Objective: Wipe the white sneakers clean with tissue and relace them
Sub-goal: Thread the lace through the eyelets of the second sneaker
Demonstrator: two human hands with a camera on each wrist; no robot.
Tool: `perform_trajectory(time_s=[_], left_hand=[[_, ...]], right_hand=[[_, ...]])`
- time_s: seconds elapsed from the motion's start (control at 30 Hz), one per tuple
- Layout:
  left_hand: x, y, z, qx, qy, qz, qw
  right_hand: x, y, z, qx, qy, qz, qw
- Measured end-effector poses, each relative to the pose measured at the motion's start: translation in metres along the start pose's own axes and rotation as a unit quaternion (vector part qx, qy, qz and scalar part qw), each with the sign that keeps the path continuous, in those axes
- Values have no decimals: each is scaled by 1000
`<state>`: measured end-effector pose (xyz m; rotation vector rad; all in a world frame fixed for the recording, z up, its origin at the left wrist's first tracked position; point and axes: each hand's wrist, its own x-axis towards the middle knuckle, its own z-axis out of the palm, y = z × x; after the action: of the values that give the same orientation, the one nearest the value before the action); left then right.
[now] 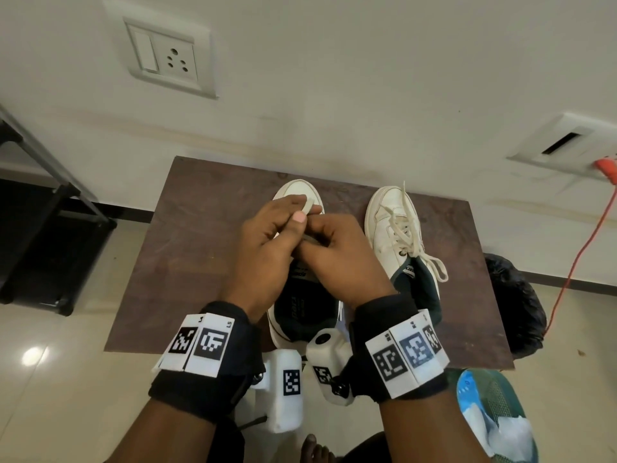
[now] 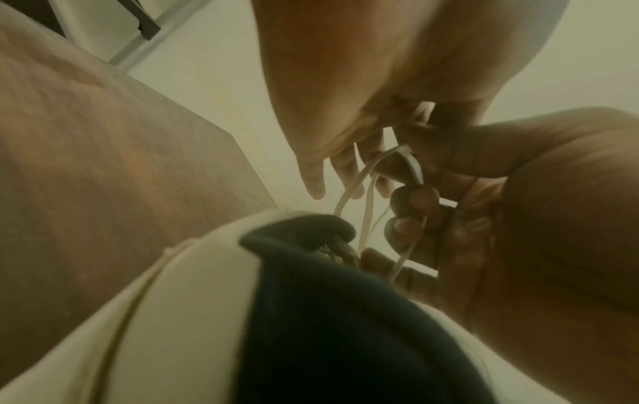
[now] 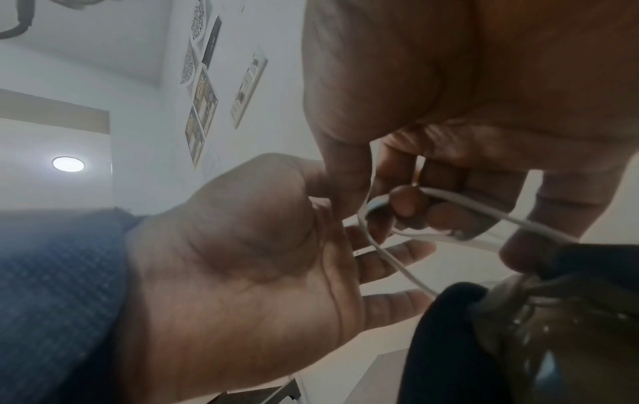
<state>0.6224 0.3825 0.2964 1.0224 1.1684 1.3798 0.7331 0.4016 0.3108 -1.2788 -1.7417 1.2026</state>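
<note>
i'm looking at two white sneakers sitting on one brown board: the near sneaker under my fingers and the laced sneaker beside it. i'm using two hands, my left hand and my right hand, both pinching one lace. two wall sockets, one orange cable and one black bag are showing too.

Blk wristbands w/ b&w tag markers, white cams (both wrists).
</note>
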Motion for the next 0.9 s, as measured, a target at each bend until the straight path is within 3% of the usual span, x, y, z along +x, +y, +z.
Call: perform_trajectory(time_s=[0.23,0.33,0.43,0.53,0.73,0.9], left_hand=[[0,-2,-5,-5,-48,-12,999],[1,-8,-12,129,-40,12,991],[3,-11,-22,305,-23,68,950],[4,-8,-27,387,0,71,920],[2,-7,-27,298,-81,65,949],[2,-7,-24,292,-94,56,950]], right_hand=[[0,2,-1,9,6,30,999],[1,0,-1,33,41,38,998],[2,1,-6,57,94,51,993],[2,3,-9,45,117,50,991],[6,6,-9,26,149,32,988],[6,7,-6,48,139,38,988]])
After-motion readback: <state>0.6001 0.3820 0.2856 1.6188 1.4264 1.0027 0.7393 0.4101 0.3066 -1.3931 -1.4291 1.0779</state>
